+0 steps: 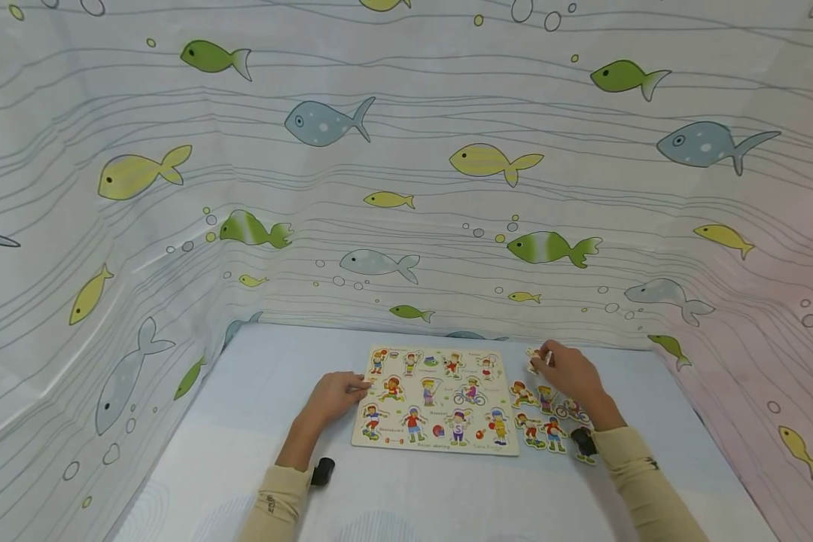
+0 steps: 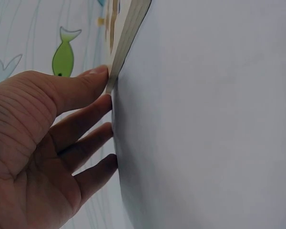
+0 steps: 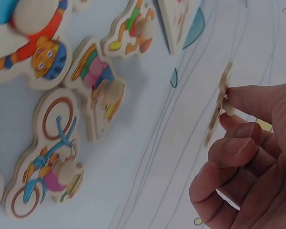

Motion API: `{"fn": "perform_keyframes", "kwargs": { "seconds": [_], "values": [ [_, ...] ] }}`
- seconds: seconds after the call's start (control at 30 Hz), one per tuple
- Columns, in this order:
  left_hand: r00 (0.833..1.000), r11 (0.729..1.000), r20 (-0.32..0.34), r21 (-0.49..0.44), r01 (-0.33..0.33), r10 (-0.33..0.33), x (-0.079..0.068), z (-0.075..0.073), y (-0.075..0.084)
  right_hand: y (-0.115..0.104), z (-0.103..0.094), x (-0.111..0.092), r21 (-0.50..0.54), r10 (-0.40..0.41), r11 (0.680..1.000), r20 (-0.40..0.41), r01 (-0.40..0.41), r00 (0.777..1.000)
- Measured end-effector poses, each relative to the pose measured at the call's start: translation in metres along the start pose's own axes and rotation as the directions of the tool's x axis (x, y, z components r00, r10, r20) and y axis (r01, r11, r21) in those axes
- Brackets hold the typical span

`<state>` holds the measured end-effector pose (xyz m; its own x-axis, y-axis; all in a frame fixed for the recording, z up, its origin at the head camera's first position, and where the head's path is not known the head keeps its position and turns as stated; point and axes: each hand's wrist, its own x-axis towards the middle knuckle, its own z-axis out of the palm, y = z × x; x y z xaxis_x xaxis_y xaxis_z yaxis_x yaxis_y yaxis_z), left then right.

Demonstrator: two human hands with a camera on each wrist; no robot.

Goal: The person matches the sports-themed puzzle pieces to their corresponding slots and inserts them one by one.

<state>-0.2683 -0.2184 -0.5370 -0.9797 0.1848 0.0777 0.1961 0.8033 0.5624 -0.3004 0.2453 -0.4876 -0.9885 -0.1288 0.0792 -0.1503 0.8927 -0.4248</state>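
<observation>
Near the left hand [image 1: 335, 395], the cream puzzle board [image 1: 440, 400] showed colourful children; the backdrop [image 1: 406, 188] behind had green, yellow, perhaps grey-blue fish.

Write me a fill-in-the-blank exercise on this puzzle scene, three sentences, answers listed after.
1. The right hand pinches a flat wooden puzzle piece lifted off the pale blue table by its small ____.
2. The left hand rests its fingertips against the ____ edge of the wooden puzzle board printed with cartoon children.
3. The white curtain behind the table is printed with ____.

Missing words: peg; left; fish
</observation>
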Motion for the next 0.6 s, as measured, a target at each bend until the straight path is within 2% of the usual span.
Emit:
{"fn": "perform_keyframes", "kwargs": {
  "seconds": [0.23,0.6],
  "values": [
    [1.000,1.000,0.008,0.004,0.018,-0.018,0.000,0.001,0.000,-0.011,0.007,0.005,0.027,-0.019,0.999,-0.006,0.019,1.000],
    [1.000,1.000,0.000,0.004,0.022,-0.022,0.000,0.000,0.001,-0.026,0.019,0.012,0.045,-0.057,0.997,0.028,0.056,0.998]
  ]
}}
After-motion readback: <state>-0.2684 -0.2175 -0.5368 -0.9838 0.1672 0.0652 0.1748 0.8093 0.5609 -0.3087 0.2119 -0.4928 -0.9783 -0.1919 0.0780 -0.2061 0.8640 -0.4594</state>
